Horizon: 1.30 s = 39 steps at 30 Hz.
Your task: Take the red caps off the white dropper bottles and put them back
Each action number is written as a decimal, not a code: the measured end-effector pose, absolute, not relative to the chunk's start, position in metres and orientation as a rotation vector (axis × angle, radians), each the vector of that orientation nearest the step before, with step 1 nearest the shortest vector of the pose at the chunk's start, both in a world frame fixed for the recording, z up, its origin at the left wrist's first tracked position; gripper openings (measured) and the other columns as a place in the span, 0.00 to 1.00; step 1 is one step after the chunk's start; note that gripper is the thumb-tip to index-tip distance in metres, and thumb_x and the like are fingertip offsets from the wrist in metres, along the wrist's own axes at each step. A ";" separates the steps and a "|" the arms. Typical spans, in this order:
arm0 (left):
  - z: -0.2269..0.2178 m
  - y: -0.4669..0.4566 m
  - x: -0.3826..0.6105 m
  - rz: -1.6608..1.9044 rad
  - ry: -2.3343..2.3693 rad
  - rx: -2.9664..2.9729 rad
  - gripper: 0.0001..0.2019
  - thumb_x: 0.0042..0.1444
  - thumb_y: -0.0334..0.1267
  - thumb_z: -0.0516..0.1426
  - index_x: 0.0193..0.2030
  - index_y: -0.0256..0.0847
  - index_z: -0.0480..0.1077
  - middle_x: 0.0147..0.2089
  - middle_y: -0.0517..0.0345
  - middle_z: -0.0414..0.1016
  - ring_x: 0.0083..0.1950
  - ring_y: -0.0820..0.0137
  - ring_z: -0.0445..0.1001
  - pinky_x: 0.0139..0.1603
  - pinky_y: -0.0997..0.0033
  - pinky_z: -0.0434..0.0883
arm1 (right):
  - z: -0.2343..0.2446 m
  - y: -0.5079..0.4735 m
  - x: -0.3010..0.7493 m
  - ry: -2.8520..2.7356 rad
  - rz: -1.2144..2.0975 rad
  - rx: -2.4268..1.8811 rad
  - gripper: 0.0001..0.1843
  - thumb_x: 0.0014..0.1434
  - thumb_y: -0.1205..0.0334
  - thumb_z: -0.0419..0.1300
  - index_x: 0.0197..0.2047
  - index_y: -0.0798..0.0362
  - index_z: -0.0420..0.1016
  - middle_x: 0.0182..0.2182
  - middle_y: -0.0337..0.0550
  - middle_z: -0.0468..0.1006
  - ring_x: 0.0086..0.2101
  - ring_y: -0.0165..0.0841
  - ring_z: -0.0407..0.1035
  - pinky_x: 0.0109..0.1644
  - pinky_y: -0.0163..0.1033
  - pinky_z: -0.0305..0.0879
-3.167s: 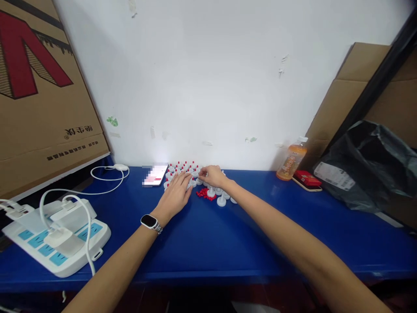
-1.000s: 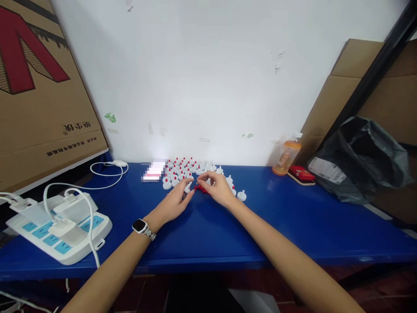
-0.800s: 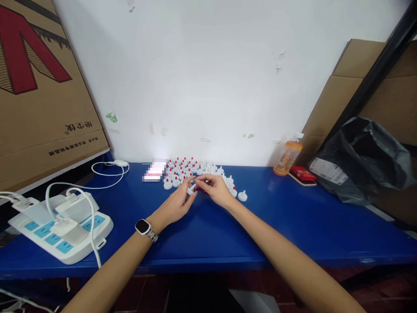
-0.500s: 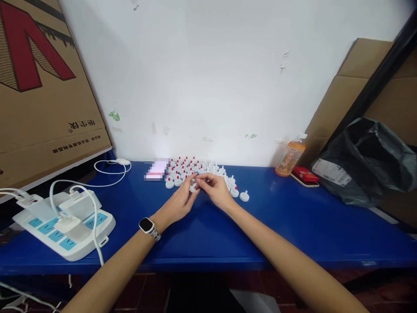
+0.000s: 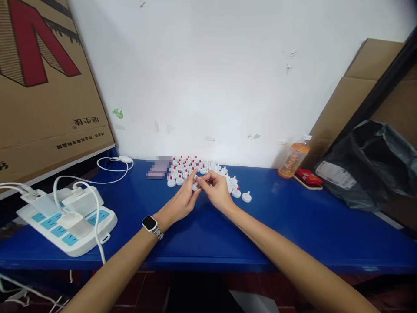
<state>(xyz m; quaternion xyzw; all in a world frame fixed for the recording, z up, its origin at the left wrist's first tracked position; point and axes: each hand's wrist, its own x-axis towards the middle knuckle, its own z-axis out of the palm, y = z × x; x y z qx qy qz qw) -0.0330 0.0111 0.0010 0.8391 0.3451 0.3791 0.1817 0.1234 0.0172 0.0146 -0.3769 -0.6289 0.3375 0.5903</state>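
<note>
Both hands meet just above the blue table. My left hand, with a watch on its wrist, pinches a small white cap between thumb and fingers. My right hand is closed in a pinch at the top of that same cap; what its fingertips hold is too small to make out. Behind the hands stand several white caps with red tips in rows. More white caps without red tips lie to the right of my right hand.
A white power strip with plugs and cables sits at the left. A phone lies by the caps. An orange drink bottle, a red pack and a black bag are at the right. Cardboard leans on both sides.
Both hands came back from the rows of caps toward me. My left hand picked up a white cap, my right hand pinched at the red pieces, then both closed together on the cap.
</note>
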 end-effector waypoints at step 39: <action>0.013 0.084 -0.096 0.789 2.070 2.419 0.31 0.65 0.42 0.44 0.72 0.28 0.46 0.66 0.35 0.66 0.73 0.50 0.53 0.72 0.36 0.36 | 0.032 0.027 0.158 -2.048 0.133 -1.262 0.09 0.65 0.56 0.56 0.45 0.49 0.74 0.30 0.38 0.79 0.39 0.37 0.69 0.49 0.44 0.53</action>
